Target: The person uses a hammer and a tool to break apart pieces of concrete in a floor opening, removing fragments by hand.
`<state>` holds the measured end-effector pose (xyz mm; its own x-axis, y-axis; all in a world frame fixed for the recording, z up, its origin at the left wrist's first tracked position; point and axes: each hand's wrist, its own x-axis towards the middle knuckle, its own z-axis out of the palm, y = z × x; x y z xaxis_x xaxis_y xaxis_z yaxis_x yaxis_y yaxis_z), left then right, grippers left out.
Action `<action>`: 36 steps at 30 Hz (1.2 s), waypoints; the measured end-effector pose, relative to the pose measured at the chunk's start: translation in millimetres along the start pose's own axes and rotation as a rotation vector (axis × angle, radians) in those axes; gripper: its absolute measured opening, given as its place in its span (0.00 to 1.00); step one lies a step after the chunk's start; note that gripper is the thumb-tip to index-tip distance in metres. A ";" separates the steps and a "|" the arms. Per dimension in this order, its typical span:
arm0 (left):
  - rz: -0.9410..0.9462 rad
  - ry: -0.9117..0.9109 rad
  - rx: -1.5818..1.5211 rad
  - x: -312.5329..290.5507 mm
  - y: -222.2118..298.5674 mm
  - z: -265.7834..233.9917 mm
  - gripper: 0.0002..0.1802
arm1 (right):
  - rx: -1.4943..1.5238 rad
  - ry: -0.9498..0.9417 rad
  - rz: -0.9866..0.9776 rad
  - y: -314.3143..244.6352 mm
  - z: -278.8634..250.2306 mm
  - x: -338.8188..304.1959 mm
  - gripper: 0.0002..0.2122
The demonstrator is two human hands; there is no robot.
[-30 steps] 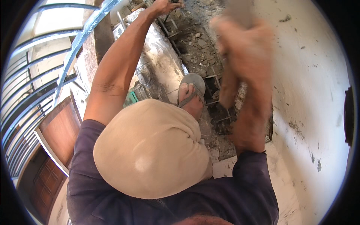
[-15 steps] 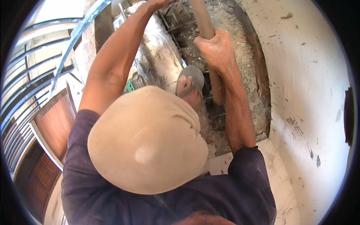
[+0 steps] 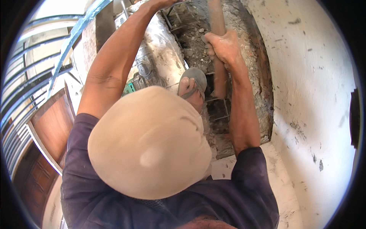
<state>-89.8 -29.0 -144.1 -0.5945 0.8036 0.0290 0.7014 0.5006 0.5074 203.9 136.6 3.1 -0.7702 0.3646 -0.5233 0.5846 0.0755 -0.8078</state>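
My right hand (image 3: pixel 225 45) is wrapped round a thick wooden handle (image 3: pixel 220 78), which stands nearly upright in the picture. Its blunt lower end hangs over a broken-out trench (image 3: pixel 196 49) of rubble and rebar, while the upper end runs out past the top edge. My left hand (image 3: pixel 167 3) reaches to that same edge and is mostly cut off, so its fingers and anything in them are hidden. Between my arms, a foot in a grey flip-flop (image 3: pixel 194 82) rests at the trench's left side.
A beige cap (image 3: pixel 150 143) covers the middle of the view. Thin rebar (image 3: pixel 219 118) crosses the trench. Left of it lie a pale slab (image 3: pixel 162 49) and a dark tool with a green part (image 3: pixel 129 88). A stained white wall (image 3: pixel 305 76) bounds the right; blue metal bars (image 3: pixel 36 49) stand left.
My right hand and the wooden handle have shifted slightly to the right, and the handle's lower end is higher. The left arm and the foot have barely moved.
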 end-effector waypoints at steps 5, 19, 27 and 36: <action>-0.198 -0.065 -0.219 5.9 41.1 2.3 0.21 | 0.197 0.069 -0.008 28.3 -6.1 -32.7 0.11; -0.449 0.023 -0.385 -103.6 174.4 0.4 0.33 | 0.225 0.059 0.275 85.2 -34.7 -102.4 0.09; -0.544 0.420 -0.598 1.3 101.2 -54.0 0.31 | 0.160 0.016 0.057 43.6 -46.2 -105.2 0.12; -0.343 0.639 -0.684 -12.3 114.6 -35.7 0.29 | 0.085 -0.011 -0.224 -16.8 -60.3 -94.4 0.08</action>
<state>-16.1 6.9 -55.5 -0.9636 0.2253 0.1440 0.1939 0.2182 0.9564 282.2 156.9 82.4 -0.8815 0.3370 -0.3306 0.3753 0.0752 -0.9239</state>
